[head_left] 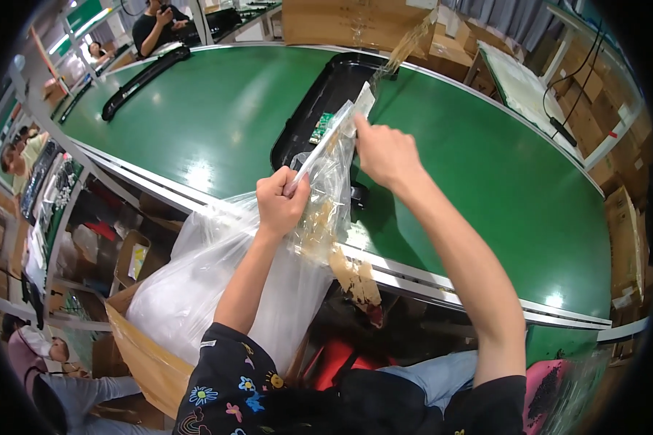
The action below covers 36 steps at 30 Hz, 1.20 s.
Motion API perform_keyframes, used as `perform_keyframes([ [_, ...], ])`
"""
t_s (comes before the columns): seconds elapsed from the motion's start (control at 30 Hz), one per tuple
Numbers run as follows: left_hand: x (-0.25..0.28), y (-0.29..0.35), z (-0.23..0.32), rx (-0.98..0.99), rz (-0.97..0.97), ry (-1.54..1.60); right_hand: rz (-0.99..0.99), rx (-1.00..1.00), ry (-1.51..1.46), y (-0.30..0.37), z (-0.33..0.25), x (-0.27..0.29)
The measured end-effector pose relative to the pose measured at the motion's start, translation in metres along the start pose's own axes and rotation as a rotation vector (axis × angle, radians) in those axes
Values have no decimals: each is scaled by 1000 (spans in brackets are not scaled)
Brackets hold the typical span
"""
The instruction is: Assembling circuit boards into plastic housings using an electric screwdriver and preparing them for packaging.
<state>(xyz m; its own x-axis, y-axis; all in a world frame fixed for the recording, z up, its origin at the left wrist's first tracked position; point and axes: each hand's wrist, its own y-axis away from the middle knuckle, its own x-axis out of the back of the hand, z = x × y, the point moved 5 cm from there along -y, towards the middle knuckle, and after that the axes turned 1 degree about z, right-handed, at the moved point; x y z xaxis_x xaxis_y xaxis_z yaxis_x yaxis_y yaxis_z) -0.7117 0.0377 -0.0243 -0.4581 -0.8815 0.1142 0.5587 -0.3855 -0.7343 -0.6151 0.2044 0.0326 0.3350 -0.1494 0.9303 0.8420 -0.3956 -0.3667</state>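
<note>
My left hand (281, 204) is closed around the lower end of a long pale strip (323, 147), with crumpled clear plastic beside it. Near the strip's far end, my right hand (388, 152) is closed at the edge of the plastic; its grip is partly hidden. Below, a large clear plastic bag (218, 304) bulges over an open cardboard box (149, 351). Brown tape (355, 277) hangs from the gathered plastic. Behind my hands, a long black plastic housing (305, 116) lies on the green belt, with a green circuit board (321, 127) in it.
The green conveyor belt (486, 181) curves across in front of me, edged by a metal rail (428, 279). Another black housing (144, 83) lies far left. Cardboard boxes (355, 25) stand behind the belt. A person (159, 29) is beyond its far left end.
</note>
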Motion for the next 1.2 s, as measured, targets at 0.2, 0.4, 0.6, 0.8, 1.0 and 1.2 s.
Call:
perform_keyframes([
  [0.2,0,1,2,79,7,43,111,83,-148,13,5,47],
  [0.4,-2,-2,6,89,-6,73,300,314,-219,17,-21,50],
  [0.6,-2,-1,0,119,-98,100,137,226,-208,7,-30,3],
  [0.8,-5,-1,5,29,-150,50,160,307,-31,15,-19,9],
  [1.0,-16,13,22,202,-192,213,37,158,-199,43,-3,41],
  [1.2,-14,9,35,364,-201,315,348,120,-433,68,8,133],
])
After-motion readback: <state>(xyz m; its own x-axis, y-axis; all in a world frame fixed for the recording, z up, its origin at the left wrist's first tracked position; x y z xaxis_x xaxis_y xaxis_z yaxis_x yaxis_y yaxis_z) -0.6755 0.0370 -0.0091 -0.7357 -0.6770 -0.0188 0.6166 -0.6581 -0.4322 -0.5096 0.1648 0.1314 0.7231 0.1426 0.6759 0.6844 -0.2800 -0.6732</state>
